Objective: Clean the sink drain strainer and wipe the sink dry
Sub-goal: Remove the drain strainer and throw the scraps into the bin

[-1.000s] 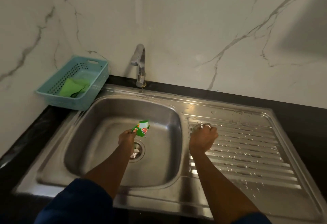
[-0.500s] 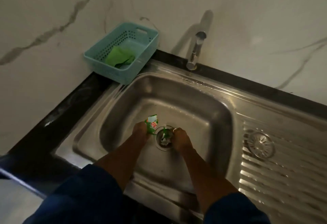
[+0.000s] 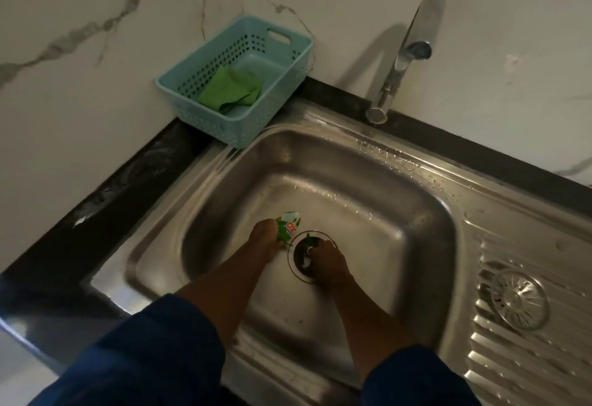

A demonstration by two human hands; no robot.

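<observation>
In the sink [image 3: 400, 223], as half a second ago, left hand [image 3: 267, 239] grips the wrapper [image 3: 288, 226]; right hand [image 3: 326, 260] pinches scraps [image 3: 309, 240] at the drain [image 3: 301, 264]; strainer [image 3: 517, 301] unmoved.

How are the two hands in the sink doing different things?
The left hand grips a green wrapper scrap beside the drain opening; the right hand reaches into that opening, picking at debris. The left is a closed fist; the right's fingers point downward. Both are bare and low in the sink basin.

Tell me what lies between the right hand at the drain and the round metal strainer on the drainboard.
Head view: between the right hand and the round metal strainer lie only bare steel basin floor, the basin's right wall and the drainboard's ridged edge.
</observation>
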